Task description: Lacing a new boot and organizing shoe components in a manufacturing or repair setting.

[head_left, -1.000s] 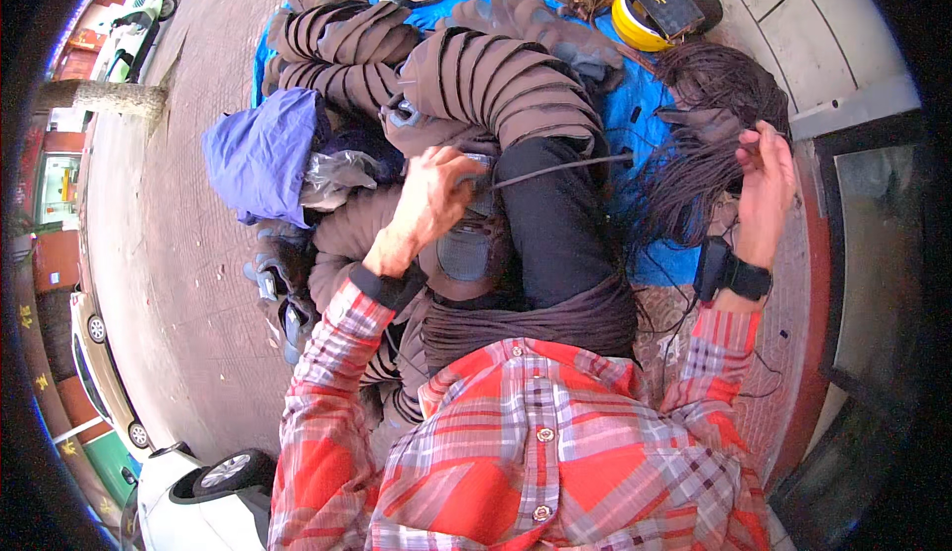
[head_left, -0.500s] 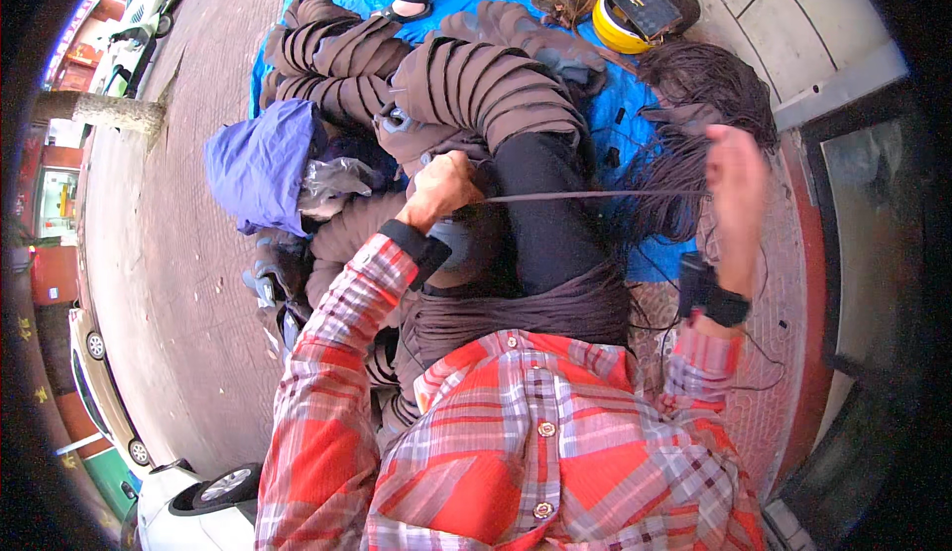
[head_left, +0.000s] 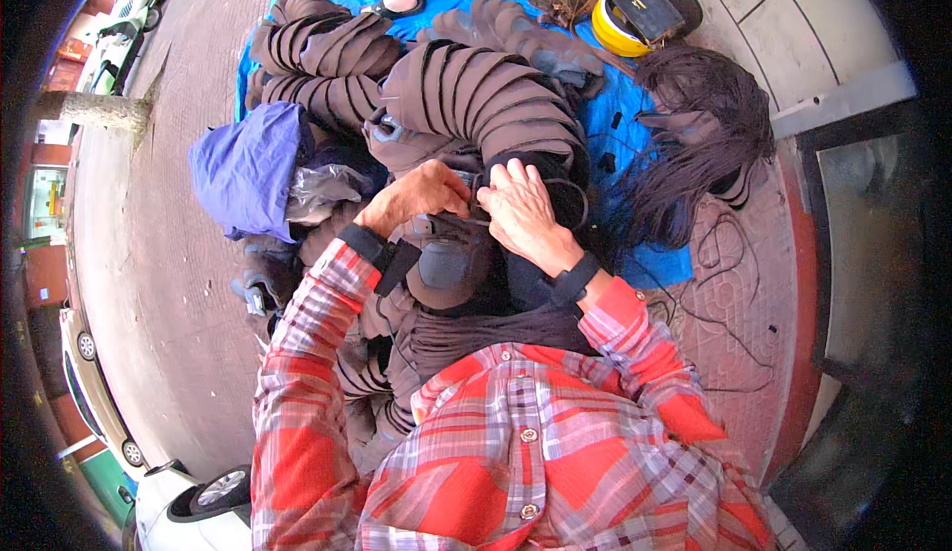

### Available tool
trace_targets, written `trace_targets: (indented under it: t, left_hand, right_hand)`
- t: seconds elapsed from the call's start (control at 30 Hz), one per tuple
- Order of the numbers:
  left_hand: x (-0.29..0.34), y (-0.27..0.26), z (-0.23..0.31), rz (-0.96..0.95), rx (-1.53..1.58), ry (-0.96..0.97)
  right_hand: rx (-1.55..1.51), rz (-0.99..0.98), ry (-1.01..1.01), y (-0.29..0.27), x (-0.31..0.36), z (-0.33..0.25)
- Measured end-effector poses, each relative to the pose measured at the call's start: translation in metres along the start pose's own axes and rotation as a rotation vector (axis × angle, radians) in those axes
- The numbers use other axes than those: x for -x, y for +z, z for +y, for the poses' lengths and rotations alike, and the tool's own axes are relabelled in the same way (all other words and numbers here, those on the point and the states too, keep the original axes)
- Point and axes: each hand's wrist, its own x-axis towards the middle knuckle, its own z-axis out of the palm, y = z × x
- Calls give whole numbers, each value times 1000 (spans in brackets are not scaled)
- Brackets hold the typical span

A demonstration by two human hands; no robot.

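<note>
Paved ground (head_left: 218,343) on the left of the frame, blue tarp (head_left: 659,265) spread at top centre and right. Left hand (head_left: 426,196) at frame centre, fingers bent over a brown piece with a grey oval patch (head_left: 443,265); can't tell from here whether they're clamped on it. Right hand (head_left: 521,212) just beside it, fingertips nearly meeting the left's; grip unclear too. Thin cord (head_left: 585,206) loops out right of the right hand. Stacked brown pieces (head_left: 476,90) above, dark cord bundle (head_left: 709,100) upper right.
</note>
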Motion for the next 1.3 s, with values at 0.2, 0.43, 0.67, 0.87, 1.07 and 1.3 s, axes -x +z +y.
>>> trace_targets:
  t: [0.2, 0.43, 0.67, 0.87, 1.07, 1.3]
  left_hand:
    - [-2, -4, 7, -69, 100, -38]
    - [-10, -1, -4, -129, 292, -149]
    - [-4, -2, 14, -174, 220, -179]
    - [-9, 19, 9, 195, -440, 167]
    - [-17, 21, 7, 184, -492, 138]
    - [-18, 3, 12, 94, -1027, 514]
  right_hand:
    - [92, -68, 38, -7, -2, -8]
    - [77, -47, 55, -6, -3, -10]
    - [89, 58, 24, 2, 5, -11]
    - [139, -14, 19, -2, 7, -9]
    - [20, 93, 127, 9, -1, -6]
    - [-142, 208, -15, -17, 13, -9]
